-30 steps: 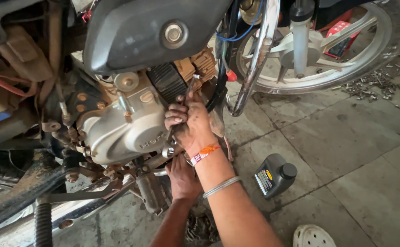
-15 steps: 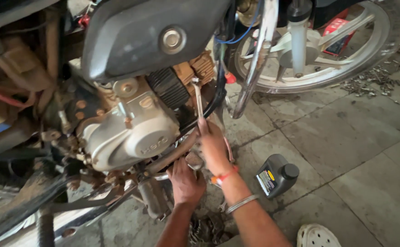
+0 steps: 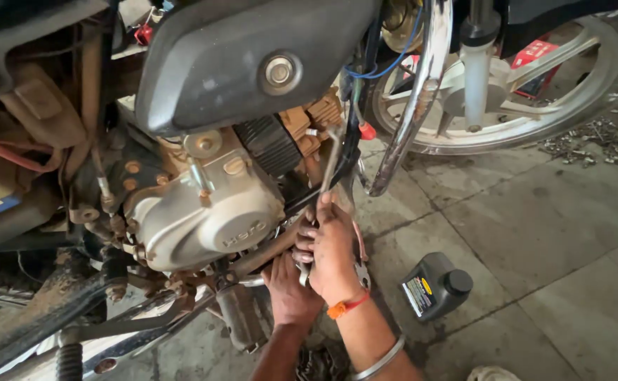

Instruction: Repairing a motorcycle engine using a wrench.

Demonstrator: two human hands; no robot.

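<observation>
Grey concrete floor (image 3: 549, 233) with dark stains lies under a motorcycle that fills the upper left part of the head view. Its silver engine cover (image 3: 206, 219) is my landmark.

Above the engine cover sits a dark plastic side panel (image 3: 252, 56) with a round bolt in it. To the right of the engine cover, past the ribbed cylinder, a chrome guard bar (image 3: 415, 106) runs down, and behind it stands the front wheel (image 3: 535, 99) with its alloy spokes. Farther right of the wheel, small metal parts (image 3: 591, 141) lie scattered on the floor.

Just right of the engine cover, the right hand (image 3: 333, 247) is clenched around the lower end of a long metal wrench (image 3: 331, 162). The wrench stands nearly upright, a little tilted, and its upper end reaches the rusty area beside the cylinder. This wrist wears an orange thread, and a metal bangle (image 3: 383, 358) sits lower on the forearm.

Below the engine cover and to its right, the left hand (image 3: 288, 289) is under the right hand and touching it. It is closed on something near the frame, but I cannot tell what it grips.

Well to the right of the engine cover, near the right forearm, a small dark oil bottle (image 3: 436, 286) with a black cap stands on the floor.
</observation>
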